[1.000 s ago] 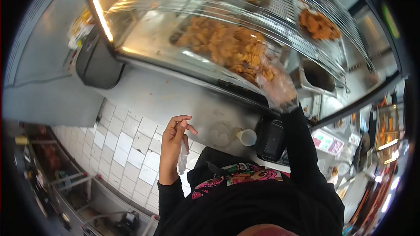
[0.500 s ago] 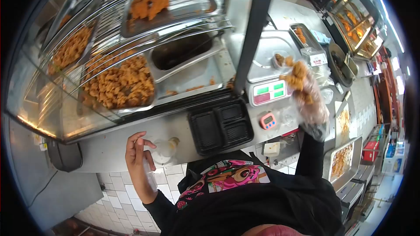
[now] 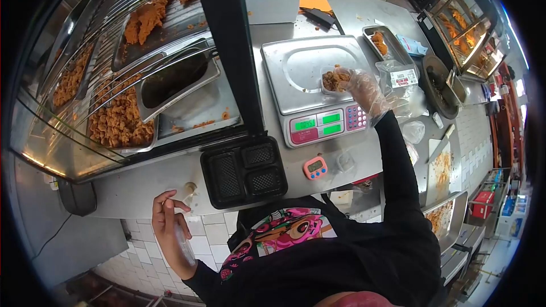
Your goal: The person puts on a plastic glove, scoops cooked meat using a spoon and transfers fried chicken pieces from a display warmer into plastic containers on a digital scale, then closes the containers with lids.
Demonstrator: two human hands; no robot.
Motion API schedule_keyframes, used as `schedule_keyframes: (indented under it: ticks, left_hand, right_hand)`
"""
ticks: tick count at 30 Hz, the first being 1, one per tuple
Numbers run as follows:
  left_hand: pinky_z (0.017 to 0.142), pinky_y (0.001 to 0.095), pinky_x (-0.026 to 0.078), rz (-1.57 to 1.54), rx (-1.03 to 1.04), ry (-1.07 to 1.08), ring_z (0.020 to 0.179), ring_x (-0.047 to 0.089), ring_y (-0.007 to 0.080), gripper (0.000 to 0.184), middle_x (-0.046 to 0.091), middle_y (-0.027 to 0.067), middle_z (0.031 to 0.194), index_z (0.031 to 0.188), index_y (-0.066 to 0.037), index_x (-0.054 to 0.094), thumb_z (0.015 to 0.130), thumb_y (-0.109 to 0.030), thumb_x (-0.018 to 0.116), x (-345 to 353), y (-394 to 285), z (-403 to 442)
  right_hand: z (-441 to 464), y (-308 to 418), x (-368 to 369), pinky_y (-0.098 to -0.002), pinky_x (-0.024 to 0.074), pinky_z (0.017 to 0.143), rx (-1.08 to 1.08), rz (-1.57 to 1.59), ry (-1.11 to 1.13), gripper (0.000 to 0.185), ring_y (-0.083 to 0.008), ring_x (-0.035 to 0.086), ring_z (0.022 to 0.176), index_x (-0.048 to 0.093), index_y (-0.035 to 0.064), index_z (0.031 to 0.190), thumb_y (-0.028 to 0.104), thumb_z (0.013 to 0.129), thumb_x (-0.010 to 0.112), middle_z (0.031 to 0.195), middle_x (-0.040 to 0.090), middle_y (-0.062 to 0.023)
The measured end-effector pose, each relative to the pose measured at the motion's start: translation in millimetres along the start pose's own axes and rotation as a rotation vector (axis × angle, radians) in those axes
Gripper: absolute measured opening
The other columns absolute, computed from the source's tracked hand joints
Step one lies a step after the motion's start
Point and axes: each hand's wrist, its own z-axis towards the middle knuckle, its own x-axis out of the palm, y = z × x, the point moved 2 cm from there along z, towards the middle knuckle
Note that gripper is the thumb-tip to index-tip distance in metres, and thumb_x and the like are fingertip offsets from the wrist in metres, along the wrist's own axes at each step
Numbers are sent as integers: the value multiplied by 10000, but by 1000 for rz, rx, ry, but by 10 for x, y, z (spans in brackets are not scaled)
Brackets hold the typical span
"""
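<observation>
A clear plastic cup of small fried chicken pieces (image 3: pixel 334 79) sits on the metal pan of a digital scale (image 3: pixel 313 62). My right hand (image 3: pixel 367 91), in a clear plastic glove, has its fingers closed on the cup's right side. My left hand (image 3: pixel 169 227) hovers by the counter's front edge, fingers apart and loosely bent, holding nothing visible. Clear plastic (image 3: pixel 185 247) lies along its palm and wrist. Just beyond its fingertips, a small clear container (image 3: pixel 190 189) stands on the counter. A black compartment tray (image 3: pixel 226 175) stands between my hands.
A glass display case (image 3: pixel 227 40) with trays of fried chicken (image 3: pixel 120 119) stands at the left. An orange timer (image 3: pixel 314 167) and clear lid (image 3: pixel 344 161) lie before the scale. Beyond are a metal tray (image 3: pixel 388 45), plastic bags (image 3: pixel 409 105) and a knife (image 3: pixel 442 143).
My right hand has moved left and down to the cup; the chicken pieces it held out are no longer in it. The view has turned right, bringing the whole scale into sight.
</observation>
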Motion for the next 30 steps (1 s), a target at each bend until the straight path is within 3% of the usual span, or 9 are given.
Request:
schedule_keyframes:
  ticks: [1, 5, 7, 11, 15, 21, 26, 28, 30]
  left_hand:
    - [323, 173, 261, -2, -2, -6, 341, 373, 39, 304, 605, 84, 756, 1121, -10, 542, 995, -281, 489, 31, 6, -9]
    - [321, 172, 258, -13, 8, -13, 340, 375, 39, 306, 605, 84, 753, 1124, -7, 540, 995, -279, 487, 155, -28, -11]
    - [321, 171, 256, -15, 11, -28, 339, 372, 38, 308, 605, 83, 748, 1129, -7, 538, 994, -280, 490, 182, -36, -20]
    - [322, 169, 256, 4, -16, -41, 339, 372, 37, 311, 606, 81, 745, 1132, -8, 537, 993, -282, 491, 222, -48, 2]
    - [324, 167, 256, 20, -5, -29, 341, 371, 35, 315, 608, 79, 747, 1128, -9, 539, 991, -289, 495, 238, -54, 74]
    - [323, 168, 256, 30, -16, -12, 342, 369, 34, 320, 608, 79, 750, 1128, -7, 536, 992, -293, 493, 262, -70, 165]
    - [322, 169, 253, 25, -20, -7, 341, 364, 33, 318, 606, 82, 749, 1131, -4, 534, 993, -288, 491, 283, -85, 202]
    - [321, 170, 253, 31, -23, -18, 339, 360, 33, 313, 605, 85, 748, 1131, -1, 533, 996, -280, 487, 268, -66, 210]
    - [321, 170, 253, 26, -31, -16, 339, 358, 34, 311, 605, 86, 747, 1131, 0, 533, 997, -277, 484, 270, -53, 212]
  right_hand:
    - [42, -9, -3, -399, 495, 804, 110, 25, 83, 329, -343, 636, 917, 595, 67, 1188, 186, 881, 613, 972, 646, -213]
    - [81, -273, 5, -390, 494, 817, 70, -104, 144, 339, -327, 634, 950, 594, 68, 1178, 185, 862, 637, 1018, 654, -184]
    - [90, -139, -122, -371, 498, 828, 34, 232, 63, 328, -290, 640, 961, 591, 73, 1165, 162, 854, 646, 1028, 661, -146]
    - [170, 49, -337, -336, 504, 834, 35, 88, 181, 311, -237, 641, 950, 588, 79, 1147, 110, 844, 653, 993, 653, -117]
    - [198, -129, -302, -335, 504, 833, -19, 84, 139, 301, -237, 639, 945, 586, 59, 1132, 118, 845, 658, 1015, 646, -114]
    - [263, -68, -296, -343, 500, 843, 103, 194, 33, 335, -257, 637, 973, 581, 17, 1130, 151, 840, 683, 1045, 641, -141]
    - [319, 81, -307, -373, 494, 856, 186, 111, 329, 466, -289, 630, 1012, 555, 86, 1252, 226, 834, 704, 1080, 640, -167]
    - [338, -10, -273, -373, 501, 847, 107, 118, 296, 466, -280, 638, 995, 564, 115, 1255, 236, 829, 708, 1061, 651, -161]
    - [325, -69, -272, -364, 506, 825, 303, 92, 351, 422, -263, 648, 962, 586, 119, 1230, 219, 837, 699, 1021, 663, -152]
